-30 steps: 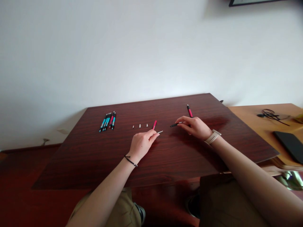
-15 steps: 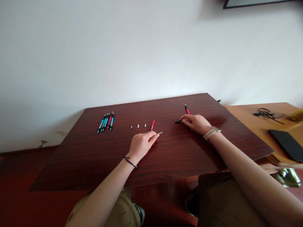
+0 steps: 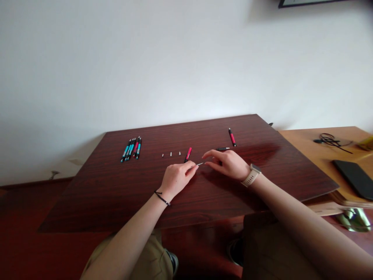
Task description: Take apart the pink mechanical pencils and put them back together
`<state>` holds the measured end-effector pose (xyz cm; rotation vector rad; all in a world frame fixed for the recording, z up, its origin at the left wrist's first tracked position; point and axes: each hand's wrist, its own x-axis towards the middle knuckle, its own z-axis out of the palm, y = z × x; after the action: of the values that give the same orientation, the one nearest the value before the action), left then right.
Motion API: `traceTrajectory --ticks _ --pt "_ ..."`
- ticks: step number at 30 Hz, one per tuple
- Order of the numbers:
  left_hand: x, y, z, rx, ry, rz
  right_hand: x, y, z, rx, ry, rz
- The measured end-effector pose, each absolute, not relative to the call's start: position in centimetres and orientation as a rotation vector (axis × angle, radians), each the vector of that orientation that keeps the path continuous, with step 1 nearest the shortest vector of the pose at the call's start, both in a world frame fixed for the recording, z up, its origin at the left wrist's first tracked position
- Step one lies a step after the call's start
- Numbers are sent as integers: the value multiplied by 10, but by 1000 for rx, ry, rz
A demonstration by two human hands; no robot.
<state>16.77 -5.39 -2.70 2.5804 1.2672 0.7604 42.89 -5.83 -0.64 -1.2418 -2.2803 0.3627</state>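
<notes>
Item: thin pale pen refill rod [image 3: 199, 164], lying low over the dark red-brown wooden worktop [image 3: 116, 186], one end pinched between thumb and forefinger of our left hand [image 3: 175, 179], its free tip just beside the loosely spread, empty fingers [image 3: 207, 154] of our right hand [image 3: 230, 165]. We judge it very light, slim, somewhat flexible and slippery, best pinched mid-shaft rather than at the tip. Nearby: short pink-and-black pen barrel [image 3: 188, 154], touching neither hand.

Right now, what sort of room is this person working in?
Probably a home room or small office: a dark wooden table against a bare white wall, with pens laid out and a lighter desk alongside.
</notes>
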Motion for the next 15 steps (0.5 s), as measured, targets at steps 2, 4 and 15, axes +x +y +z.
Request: traceTrajectory --ticks 2,4,15 --pt "168 -54 -27 2578 1261 762 417 -62 -7 -1197 -2322 362" --pt "168 -55 -26 2580 1254 761 410 -63 -9 -1195 -2349 338" --pt "168 -56 -25 2582 1267 747 412 -61 -13 -1287 -2368 298"
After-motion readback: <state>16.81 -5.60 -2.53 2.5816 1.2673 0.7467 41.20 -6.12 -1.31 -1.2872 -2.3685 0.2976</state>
